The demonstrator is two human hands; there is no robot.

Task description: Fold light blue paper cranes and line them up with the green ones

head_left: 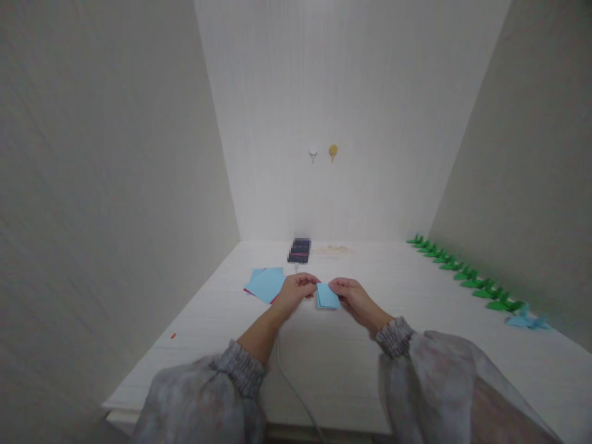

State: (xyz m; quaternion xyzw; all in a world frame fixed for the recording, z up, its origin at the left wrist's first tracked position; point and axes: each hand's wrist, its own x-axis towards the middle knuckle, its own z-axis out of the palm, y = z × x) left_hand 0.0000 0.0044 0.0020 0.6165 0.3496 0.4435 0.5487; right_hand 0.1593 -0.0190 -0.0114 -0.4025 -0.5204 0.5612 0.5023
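My left grip (298,288) and right grip (355,298) both pinch the blue paper square (328,298) between them, over the tabletop (333,364). It seems only partly folded. At right, green origami figures (486,293) and one blue origami figure (525,321) look finished; at left, blue sheets (265,283) lie flat.

Soft light, brightest high on the back wall (277,92), dim side walls (115,154), slightly blurry sleeves (444,370)

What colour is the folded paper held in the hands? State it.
The folded paper is light blue, best seen in the head view.
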